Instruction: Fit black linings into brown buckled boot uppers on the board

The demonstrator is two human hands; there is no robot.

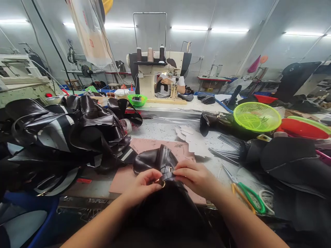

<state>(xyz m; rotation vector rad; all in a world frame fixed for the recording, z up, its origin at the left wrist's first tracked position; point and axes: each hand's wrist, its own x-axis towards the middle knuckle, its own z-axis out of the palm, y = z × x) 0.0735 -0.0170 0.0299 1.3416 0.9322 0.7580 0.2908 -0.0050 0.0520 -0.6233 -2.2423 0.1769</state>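
A dark, shiny leather boot upper point(148, 161) lies before me on a pink board point(121, 182), its lower part running toward my lap. Across it goes a narrow leather strap point(168, 176) with gold-coloured metal fittings. My left hand point(144, 184) pinches the strap's left end by a gold buckle point(163, 184), which its fingers partly cover. On the other side, my right hand point(193, 174) grips the strap between thumb and fingers, close to a small metal eyelet point(170, 169). Both hands are closed.
Similar leather uppers point(90, 119) are heaped at left. Scissors point(245, 193) with green and orange handles lie at right, near black pieces point(287, 158) and a lime-green basket point(257, 117). White card pieces point(193, 139) lie beyond the board. A co-worker's hand point(166, 81) is at a sewing machine point(147, 77).
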